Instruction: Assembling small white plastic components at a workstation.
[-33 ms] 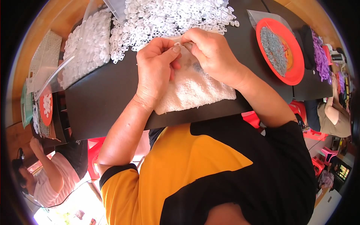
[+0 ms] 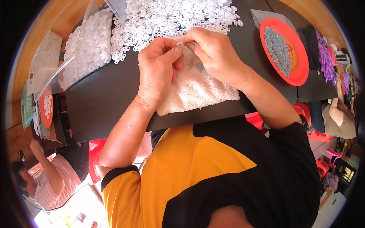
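Over a cream towel point(image 2: 197, 97) on the dark table, my two hands meet fingertip to fingertip. My left hand point(image 2: 156, 66) is closed in a pinch, thumb against forefinger, on a small white plastic piece point(image 2: 179, 44). My right hand point(image 2: 218, 55) is closed too, its thumb and forefinger pressed together beside that piece; what they grip is hidden. Just beyond my hands spreads a heap of small white oval plastic pieces with holes point(image 2: 167, 19). To the right, a red oval plate point(image 2: 302, 70) carries many thin grey metal pins point(image 2: 276, 51).
A clear plastic bag full of white pieces point(image 2: 91, 45) lies at the left of the dark table point(image 2: 102, 95). Purple strips point(image 2: 325, 57) lie at the far right. One person point(image 2: 57, 174) sits at left, another point(image 2: 336, 117) at right. Red stools stand below the table edge.
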`<state>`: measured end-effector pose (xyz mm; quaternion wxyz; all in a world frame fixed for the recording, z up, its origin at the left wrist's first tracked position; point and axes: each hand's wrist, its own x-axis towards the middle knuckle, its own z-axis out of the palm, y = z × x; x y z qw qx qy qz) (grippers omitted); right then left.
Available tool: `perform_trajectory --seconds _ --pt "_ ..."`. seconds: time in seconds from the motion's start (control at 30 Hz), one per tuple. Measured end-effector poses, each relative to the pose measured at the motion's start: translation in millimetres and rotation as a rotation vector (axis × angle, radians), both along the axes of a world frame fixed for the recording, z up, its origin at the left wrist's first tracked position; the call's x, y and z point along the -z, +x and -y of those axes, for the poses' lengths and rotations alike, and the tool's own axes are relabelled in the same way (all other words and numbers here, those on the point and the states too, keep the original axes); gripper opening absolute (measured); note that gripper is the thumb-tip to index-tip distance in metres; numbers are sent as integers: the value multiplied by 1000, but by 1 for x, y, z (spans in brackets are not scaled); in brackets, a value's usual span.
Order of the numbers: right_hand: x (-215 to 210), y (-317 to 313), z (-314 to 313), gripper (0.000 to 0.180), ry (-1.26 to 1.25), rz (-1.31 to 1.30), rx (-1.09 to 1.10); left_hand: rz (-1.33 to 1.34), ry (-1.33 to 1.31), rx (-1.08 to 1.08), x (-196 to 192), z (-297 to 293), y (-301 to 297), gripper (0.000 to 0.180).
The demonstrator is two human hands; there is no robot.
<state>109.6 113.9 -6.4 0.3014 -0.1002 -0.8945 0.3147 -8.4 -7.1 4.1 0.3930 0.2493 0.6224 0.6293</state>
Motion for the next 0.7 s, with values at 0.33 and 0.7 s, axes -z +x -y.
perform_trajectory --seconds 0.33,0.7 --pt "10 -5 6 12 80 -76 52 -102 -31 -42 2 -1 6 10" --pt "16 -7 8 14 8 -140 51 -96 -3 -62 3 -1 8 5"
